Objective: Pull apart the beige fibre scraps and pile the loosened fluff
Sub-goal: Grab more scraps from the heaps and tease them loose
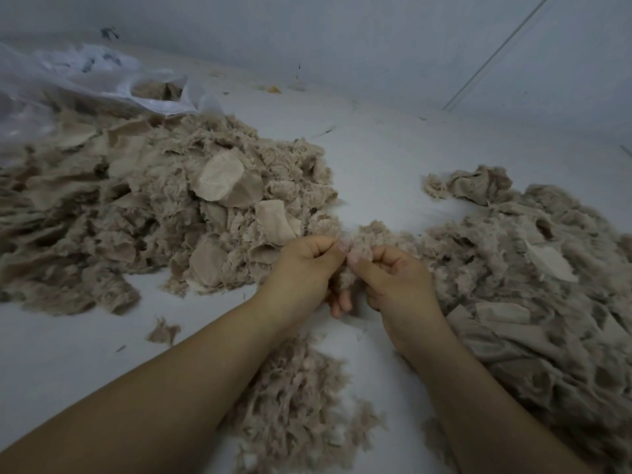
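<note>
You are pinching one beige scrap (359,254) between your left hand (304,268) and right hand (393,278), just above the floor (376,159) between the heaps, so keep both thumbs close and tease sideways gently, dropping fluff onto the loose pile (301,405) underneath.

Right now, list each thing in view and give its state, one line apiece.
left hand: fingers curled, pinching the fibre scrap
right hand: fingers curled, pinching the same scrap
fibre scrap: held between both hands, fuzzy, partly frayed
left heap: mixed fluff and flat fabric pieces, resting on the floor
right heap: fluff and scraps, spread out on the floor
loose fluff: scattered below the forearms
plastic bag: crumpled, open, lying behind left heap
</note>
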